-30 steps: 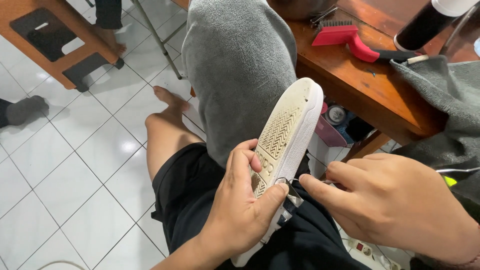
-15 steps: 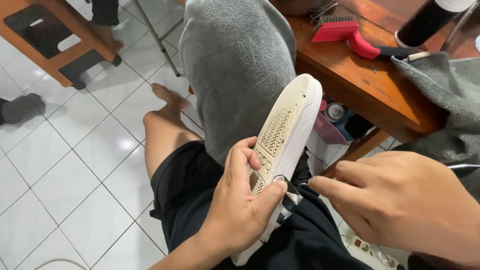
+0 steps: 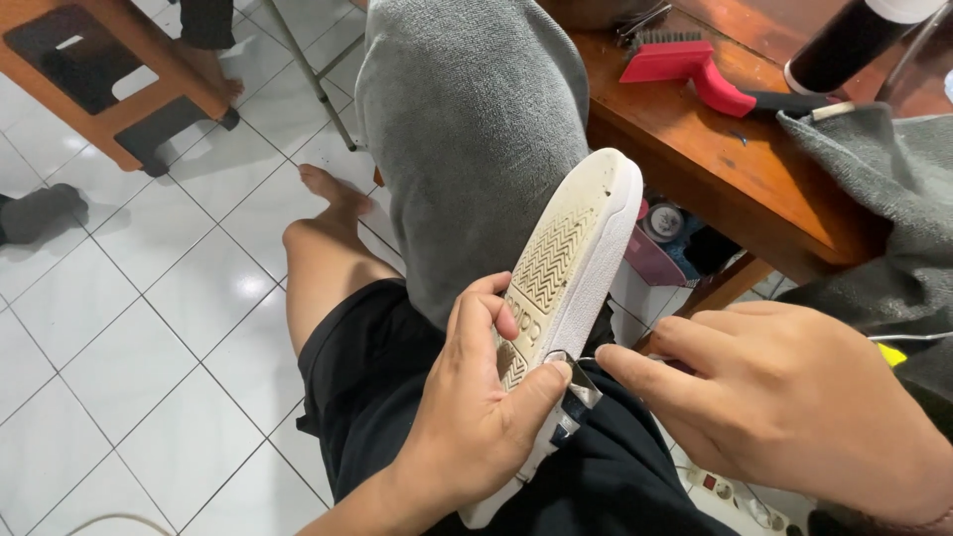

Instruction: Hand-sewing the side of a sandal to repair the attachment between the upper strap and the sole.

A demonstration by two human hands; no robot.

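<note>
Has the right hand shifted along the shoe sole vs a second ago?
No clear move. The right hand sits at the same spot by the shoe sole's edge, fingertips beside the left hand thumb; small offsets match head-camera drift.

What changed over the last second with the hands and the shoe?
Very little. The right hand has crept a bit closer along the edge of the white shoe, its fingertips at a thin metal tool by the sole. The left hand still grips the shoe sole-up over the lap, thumb on the edge. The grey towel and the red brush on the wooden table have not moved.
</note>
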